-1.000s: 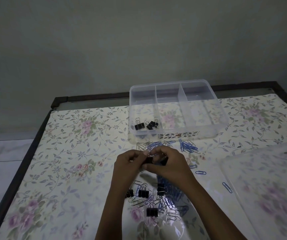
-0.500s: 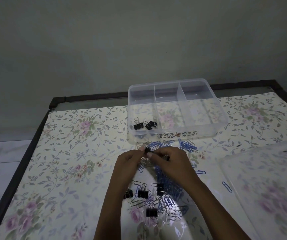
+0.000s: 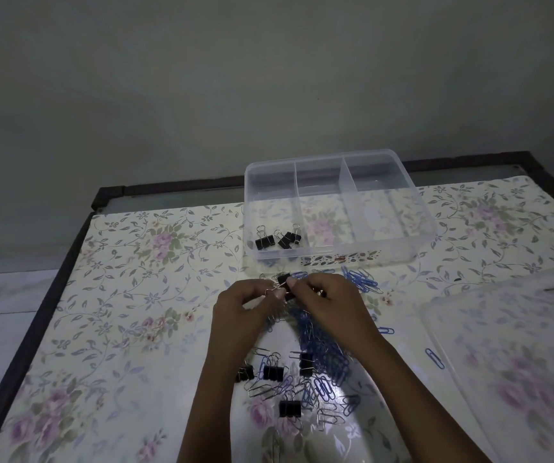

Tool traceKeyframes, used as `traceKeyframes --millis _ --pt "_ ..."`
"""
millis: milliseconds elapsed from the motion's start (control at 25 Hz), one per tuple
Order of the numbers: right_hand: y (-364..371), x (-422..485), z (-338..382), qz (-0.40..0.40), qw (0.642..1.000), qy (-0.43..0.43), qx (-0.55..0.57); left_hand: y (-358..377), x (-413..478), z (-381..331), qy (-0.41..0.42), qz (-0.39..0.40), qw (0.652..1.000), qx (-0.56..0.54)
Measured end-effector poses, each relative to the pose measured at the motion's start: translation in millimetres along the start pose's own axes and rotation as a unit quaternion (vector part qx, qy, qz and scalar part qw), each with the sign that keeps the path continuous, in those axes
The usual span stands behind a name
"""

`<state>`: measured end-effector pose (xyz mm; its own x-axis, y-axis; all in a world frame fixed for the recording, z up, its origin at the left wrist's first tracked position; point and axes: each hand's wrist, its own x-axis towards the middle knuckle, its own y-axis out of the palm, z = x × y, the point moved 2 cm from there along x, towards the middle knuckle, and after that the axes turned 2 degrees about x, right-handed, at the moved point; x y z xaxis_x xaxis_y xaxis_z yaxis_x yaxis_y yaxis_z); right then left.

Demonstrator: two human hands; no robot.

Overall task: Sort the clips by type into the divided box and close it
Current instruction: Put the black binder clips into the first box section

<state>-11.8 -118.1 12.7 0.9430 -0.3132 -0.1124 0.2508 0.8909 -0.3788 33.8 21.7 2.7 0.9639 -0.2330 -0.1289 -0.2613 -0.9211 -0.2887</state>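
Head view, dim light.

Box [image 3: 396, 250]: open, at the far middle of the table [image 3: 52, 289], three compartments. The left compartment holds the boxed clips [image 3: 264, 242], black binders near the front wall. There are two or three of them; the right-hand ones overlap, so the count is unsure. The floral cloth [image 3: 135, 295] shows through the clear floor of the other two compartments.

Hands meet just in front of the box.
- Left hand [image 3: 245, 305]: fingers curled, thumb and forefinger pinching a wire loop of the held clip [image 3: 283, 281], a black binder.
- Right hand [image 3: 329, 302]: fingers curled, one fingertip on the clip's black body. The thumb is hidden behind the clip.
- The held clip is off the cloth, between the two hands and outside the box.
- A dark spot under the right knuckles could be a second item; cannot tell.

Pile [image 3: 322, 352]: blue and silver paper clips between the forearms, its far part covered by both hands and the right wrist. Glare washes out its near edge.

Loose binders [image 3: 289, 408]: four lie on and beside the pile. The leftmost is partly behind the left forearm.

Blue heap [image 3: 362, 282]: paper clips just before the box front.

Stray clip [image 3: 435, 358]: blue, lying beside the lid [image 3: 519, 345]. The lid is blurred and cut off at the right edge of the view.
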Motion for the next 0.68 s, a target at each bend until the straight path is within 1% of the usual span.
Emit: traceKeyframes --millis 40,80,120,160,200,240,280,320,400,480,560,680 --pt "-1.7 2.4 5.4 -0.003 0.999 0.015 0.04 -0.2 1.2 -3.4 0.002 -0.02 1.0 -0.01" --pt "-4.2 6.2 10.8 -0.004 0.993 0.04 0.107 0.4 2.7 -9.8 0.003 -0.038 0.999 -0.026" --pt "-7.6 11.6 16.9 -0.004 0.978 0.072 0.194 1.6 6.1 -18.0 0.006 -0.055 0.998 -0.041" --pt "-10.6 18.9 22.2 -0.001 0.952 0.104 0.289 2.8 12.4 -26.5 0.015 -0.074 0.996 -0.044" --pt "-13.9 26.0 26.3 0.0 0.917 0.131 0.376 5.0 20.9 -34.6 0.026 -0.095 0.995 -0.034" --pt "-17.3 31.8 29.0 0.002 0.885 0.147 0.441 7.5 30.9 -41.0 0.034 -0.119 0.992 -0.019" --pt "-19.7 36.2 30.7 0.003 0.862 0.155 0.483 10.1 40.9 -46.3 0.039 -0.14 0.989 -0.003" --pt "-21.0 39.5 31.4 0.005 0.844 0.156 0.513 13.0 49.7 -49.2 0.041 -0.159 0.986 0.014" --pt "-21.2 43.6 30.7 0.018 0.82 0.153 0.552 19.4 59.4 -50.4 0.049 -0.171 0.982 0.067" --pt "-21.5 44.6 29.9 0.031 0.817 0.15 0.557 24.3 59.1 -46.8 0.085 -0.16 0.976 0.12" --pt "-21.9 44.3 30.2 0.045 0.822 0.142 0.55 26.0 50.6 -42.9 0.123 -0.158 0.973 0.116" --pt "-22.3 40.6 35.9 0.066 0.812 0.125 0.566 23.2 34.7 -39.9 0.149 -0.183 0.968 0.088"
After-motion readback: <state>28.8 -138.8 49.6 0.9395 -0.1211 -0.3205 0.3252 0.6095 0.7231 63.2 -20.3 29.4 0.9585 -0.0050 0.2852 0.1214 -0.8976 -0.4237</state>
